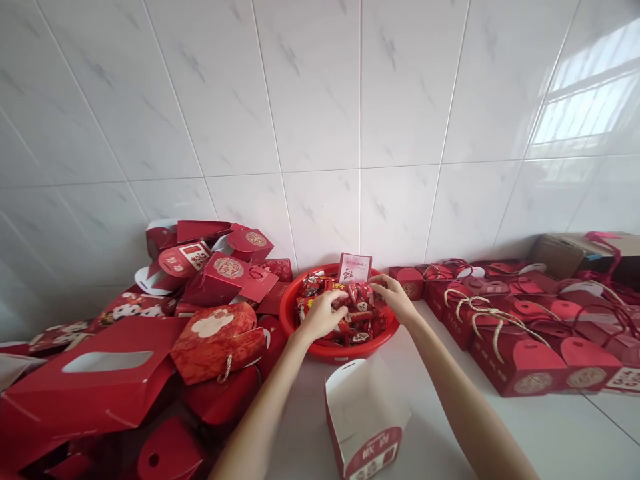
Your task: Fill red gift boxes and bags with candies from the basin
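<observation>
A round red basin [286, 313] holds many wrapped candies [360, 322], mostly red, and a pink printed card [355, 268] stands at its back. Over the left part of the candies is my left hand [326, 315], thumb and fingers apart, with nothing visible between them. My right hand [393, 297] reaches in at the basin's right side, its fingertips bent down at the candies; whether they pinch one is too small to tell. In front of the basin, an open red box with a white inside [367, 413] stands between my forearms.
Red boxes and bags [217, 333] lie in a loose heap on the left. Closed red boxes with cord handles [520, 360] stand in rows on the right, with a cardboard box [557, 257] behind them. A tiled wall [320, 133] rises behind everything.
</observation>
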A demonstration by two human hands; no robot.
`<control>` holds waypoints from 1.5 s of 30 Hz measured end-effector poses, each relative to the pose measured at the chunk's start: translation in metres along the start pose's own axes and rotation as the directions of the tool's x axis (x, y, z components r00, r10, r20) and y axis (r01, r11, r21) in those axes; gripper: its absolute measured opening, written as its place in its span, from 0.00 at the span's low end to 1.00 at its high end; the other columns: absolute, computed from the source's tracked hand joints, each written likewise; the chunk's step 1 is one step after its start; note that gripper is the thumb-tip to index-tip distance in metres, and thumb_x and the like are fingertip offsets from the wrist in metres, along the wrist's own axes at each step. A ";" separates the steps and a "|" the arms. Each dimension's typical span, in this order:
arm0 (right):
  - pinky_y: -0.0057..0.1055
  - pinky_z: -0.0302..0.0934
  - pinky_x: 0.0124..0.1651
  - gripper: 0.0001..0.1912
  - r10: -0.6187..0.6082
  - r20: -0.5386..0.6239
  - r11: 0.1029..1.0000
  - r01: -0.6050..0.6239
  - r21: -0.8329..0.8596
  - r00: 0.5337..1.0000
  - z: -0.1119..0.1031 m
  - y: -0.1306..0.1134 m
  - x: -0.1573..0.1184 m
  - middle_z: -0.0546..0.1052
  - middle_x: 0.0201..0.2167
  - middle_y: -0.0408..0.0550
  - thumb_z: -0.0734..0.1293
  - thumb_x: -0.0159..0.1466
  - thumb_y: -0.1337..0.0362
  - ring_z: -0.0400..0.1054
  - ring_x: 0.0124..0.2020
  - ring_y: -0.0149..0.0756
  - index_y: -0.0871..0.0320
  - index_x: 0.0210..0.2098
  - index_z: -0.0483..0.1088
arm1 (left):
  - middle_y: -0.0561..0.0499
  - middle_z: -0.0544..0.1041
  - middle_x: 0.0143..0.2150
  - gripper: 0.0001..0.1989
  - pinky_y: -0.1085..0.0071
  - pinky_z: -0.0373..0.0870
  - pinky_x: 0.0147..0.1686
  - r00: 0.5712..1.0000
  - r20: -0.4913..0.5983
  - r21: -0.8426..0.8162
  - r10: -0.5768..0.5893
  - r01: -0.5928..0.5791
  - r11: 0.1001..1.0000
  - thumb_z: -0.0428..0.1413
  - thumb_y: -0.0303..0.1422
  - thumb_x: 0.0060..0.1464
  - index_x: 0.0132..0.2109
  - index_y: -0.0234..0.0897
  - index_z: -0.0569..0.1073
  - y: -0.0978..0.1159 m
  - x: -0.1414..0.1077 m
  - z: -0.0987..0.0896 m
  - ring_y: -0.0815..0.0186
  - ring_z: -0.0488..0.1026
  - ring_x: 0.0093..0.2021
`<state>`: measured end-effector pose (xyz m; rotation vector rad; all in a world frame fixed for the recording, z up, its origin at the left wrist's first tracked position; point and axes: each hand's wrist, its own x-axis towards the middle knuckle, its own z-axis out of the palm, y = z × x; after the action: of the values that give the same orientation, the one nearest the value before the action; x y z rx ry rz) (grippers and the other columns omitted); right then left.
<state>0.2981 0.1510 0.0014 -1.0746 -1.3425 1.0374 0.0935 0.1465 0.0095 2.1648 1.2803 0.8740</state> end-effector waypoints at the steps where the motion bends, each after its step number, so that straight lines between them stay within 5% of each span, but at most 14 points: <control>1: 0.31 0.62 0.29 0.15 0.022 -0.045 0.999 -0.021 0.033 0.999 0.000 -0.001 0.001 0.71 0.17 0.38 0.66 0.55 0.53 0.67 0.23 0.36 0.56 0.37 0.67 | 0.43 0.78 0.58 0.20 0.58 0.68 0.61 1.000 -0.001 0.045 0.020 -0.020 0.999 0.55 0.25 0.56 0.55 0.37 0.76 0.002 0.009 0.003 0.56 0.74 0.58; 5: 0.30 0.58 0.26 0.12 0.095 -0.082 0.989 -0.085 0.125 0.992 0.001 -0.003 0.004 0.69 0.14 0.37 0.63 0.52 0.56 0.65 0.22 0.36 0.54 0.34 0.64 | 0.42 0.76 0.60 0.21 0.57 0.62 0.65 0.995 0.082 0.193 0.052 -0.067 0.979 0.59 0.28 0.56 0.58 0.38 0.76 0.009 0.035 0.009 0.52 0.68 0.64; 9: 0.30 0.61 0.27 0.11 0.116 -0.077 0.980 -0.101 0.173 0.990 0.001 -0.003 0.005 0.73 0.18 0.39 0.62 0.47 0.60 0.68 0.25 0.36 0.53 0.31 0.62 | 0.41 0.81 0.51 0.11 0.58 0.67 0.60 0.995 0.098 0.217 -0.021 0.000 0.976 0.58 0.26 0.56 0.44 0.36 0.82 0.007 0.039 0.011 0.50 0.74 0.58; 14: 0.33 0.68 0.36 0.17 0.072 -0.012 0.964 -0.067 0.256 0.997 0.003 -0.001 0.004 0.79 0.31 0.44 0.71 0.46 0.61 0.74 0.32 0.38 0.56 0.36 0.69 | 0.42 0.84 0.44 0.12 0.60 0.73 0.52 0.993 -0.062 0.179 -0.103 0.112 0.977 0.53 0.26 0.60 0.39 0.36 0.82 0.001 0.027 0.002 0.54 0.80 0.48; 18: 0.30 0.67 0.32 0.24 0.060 -0.012 0.959 -0.055 0.278 0.998 0.007 0.005 0.007 0.80 0.33 0.44 0.74 0.47 0.60 0.74 0.32 0.36 0.57 0.43 0.73 | 0.44 0.84 0.46 0.10 0.60 0.74 0.52 0.967 -0.199 0.066 -0.160 0.176 0.982 0.58 0.25 0.55 0.42 0.36 0.82 -0.009 0.020 -0.004 0.56 0.80 0.48; 21: 0.30 0.65 0.29 0.26 0.068 -0.072 0.947 -0.042 0.318 0.995 0.009 0.010 0.010 0.80 0.33 0.44 0.73 0.46 0.61 0.74 0.30 0.37 0.55 0.46 0.73 | 0.46 0.83 0.44 0.11 0.61 0.75 0.50 0.959 -0.275 0.085 -0.066 0.093 0.992 0.59 0.22 0.51 0.40 0.38 0.82 -0.017 0.021 -0.001 0.59 0.80 0.45; 24: 0.32 0.67 0.32 0.24 0.057 -0.264 0.909 0.060 0.413 0.963 0.011 0.014 0.014 0.80 0.32 0.44 0.75 0.43 0.61 0.74 0.30 0.38 0.55 0.41 0.72 | 0.48 0.83 0.39 0.12 0.64 0.75 0.49 0.952 -0.288 0.094 0.103 -0.079 0.992 0.57 0.20 0.51 0.36 0.38 0.82 -0.019 0.023 0.006 0.61 0.79 0.42; 28: 0.32 0.68 0.34 0.19 0.033 -0.378 0.886 0.148 0.440 0.925 0.010 0.018 0.017 0.79 0.29 0.44 0.77 0.42 0.61 0.74 0.31 0.38 0.55 0.31 0.69 | 0.48 0.84 0.42 0.15 0.67 0.74 0.49 0.970 -0.014 0.081 0.242 -0.240 0.967 0.54 0.21 0.53 0.39 0.39 0.83 -0.012 0.022 0.017 0.61 0.79 0.43; 31: 0.33 0.67 0.34 0.17 0.009 -0.383 0.905 0.155 0.396 0.924 0.009 0.019 0.018 0.79 0.28 0.44 0.77 0.44 0.59 0.73 0.30 0.38 0.55 0.29 0.70 | 0.47 0.84 0.44 0.16 0.66 0.73 0.48 0.948 0.256 0.121 0.191 -0.228 0.966 0.54 0.22 0.52 0.43 0.40 0.83 -0.008 0.019 0.021 0.58 0.80 0.46; 33: 0.33 0.67 0.35 0.15 -0.015 -0.362 0.931 0.145 0.334 0.932 0.008 0.020 0.018 0.79 0.29 0.46 0.75 0.46 0.58 0.73 0.31 0.39 0.56 0.29 0.71 | 0.46 0.84 0.46 0.16 0.65 0.72 0.49 0.947 0.304 0.165 0.103 -0.159 0.974 0.55 0.23 0.52 0.45 0.39 0.83 -0.008 0.017 0.021 0.56 0.80 0.48; 39: 0.33 0.66 0.36 0.08 -0.068 -0.188 0.995 0.054 -0.079 0.980 0.008 0.030 0.023 0.79 0.30 0.46 0.67 0.54 0.59 0.73 0.33 0.38 0.57 0.29 0.72 | 0.43 0.84 0.47 0.20 0.66 0.72 0.51 0.972 0.198 0.224 -0.127 0.081 0.971 0.54 0.19 0.47 0.44 0.36 0.83 -0.011 0.013 0.014 0.55 0.79 0.50; 45: 0.31 0.63 0.30 0.02 0.004 -0.048 0.973 -0.015 -0.230 0.999 0.011 0.044 0.041 0.75 0.19 0.42 0.70 0.45 0.68 0.70 0.25 0.36 0.57 0.20 0.71 | 0.44 0.84 0.46 0.20 0.65 0.70 0.53 0.970 0.109 0.188 -0.219 0.197 0.962 0.49 0.20 0.51 0.40 0.38 0.84 -0.006 0.013 0.008 0.56 0.79 0.51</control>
<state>0.2878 0.2002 -0.0331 -1.2703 -1.4458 0.8723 0.1005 0.1601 0.0032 2.1283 1.5356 0.5458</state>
